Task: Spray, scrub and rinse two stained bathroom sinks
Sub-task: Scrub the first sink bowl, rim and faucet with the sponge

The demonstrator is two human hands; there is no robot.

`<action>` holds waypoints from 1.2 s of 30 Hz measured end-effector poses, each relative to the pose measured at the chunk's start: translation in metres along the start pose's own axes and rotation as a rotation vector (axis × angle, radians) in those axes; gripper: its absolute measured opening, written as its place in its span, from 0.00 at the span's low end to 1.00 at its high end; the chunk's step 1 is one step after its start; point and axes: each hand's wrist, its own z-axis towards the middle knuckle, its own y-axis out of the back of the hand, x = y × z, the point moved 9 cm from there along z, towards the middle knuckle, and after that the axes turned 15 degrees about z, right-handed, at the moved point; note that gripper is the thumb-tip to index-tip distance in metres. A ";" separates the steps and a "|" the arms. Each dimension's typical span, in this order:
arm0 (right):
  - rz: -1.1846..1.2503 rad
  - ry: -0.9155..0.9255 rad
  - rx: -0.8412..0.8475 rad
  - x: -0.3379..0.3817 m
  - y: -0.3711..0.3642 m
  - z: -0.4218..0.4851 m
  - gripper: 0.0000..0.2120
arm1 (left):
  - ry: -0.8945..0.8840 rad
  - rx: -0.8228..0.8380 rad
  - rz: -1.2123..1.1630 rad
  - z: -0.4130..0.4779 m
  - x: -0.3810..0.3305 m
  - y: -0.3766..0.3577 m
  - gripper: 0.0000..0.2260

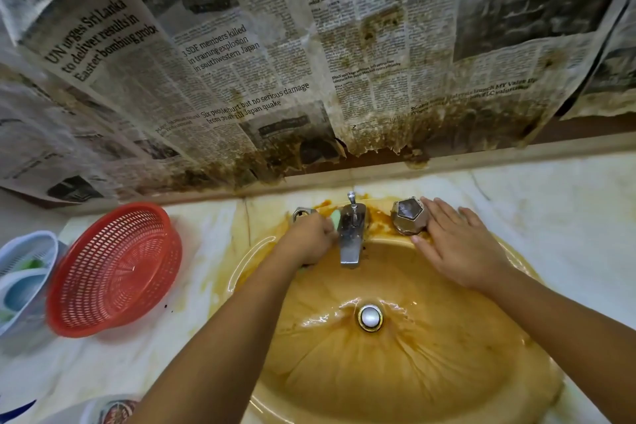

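A sink coated in wet orange-brown stain fills the lower middle, with a metal drain plug at its centre. My left hand grips a pale green sponge against the left side of the chrome faucet, beside the left tap handle. My right hand lies flat with straight fingers on the sink rim, its fingertips next to the faceted right tap handle. Orange stain runs along the rim behind the faucet.
A red plastic colander basket sits on the marble counter to the left, with pale blue baskets beyond it. Stained newspaper covers the wall behind. A small container stands at the bottom left.
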 end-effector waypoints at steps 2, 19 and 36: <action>-0.009 -0.003 -0.003 0.001 0.001 0.001 0.38 | -0.009 0.095 -0.009 -0.007 0.009 -0.003 0.15; -0.019 0.000 0.006 0.001 0.001 -0.007 0.37 | -0.086 -0.106 -0.373 -0.037 0.020 0.019 0.10; -0.011 -0.001 0.008 0.002 0.000 0.002 0.38 | -0.479 -0.042 0.173 -0.024 -0.027 0.047 0.11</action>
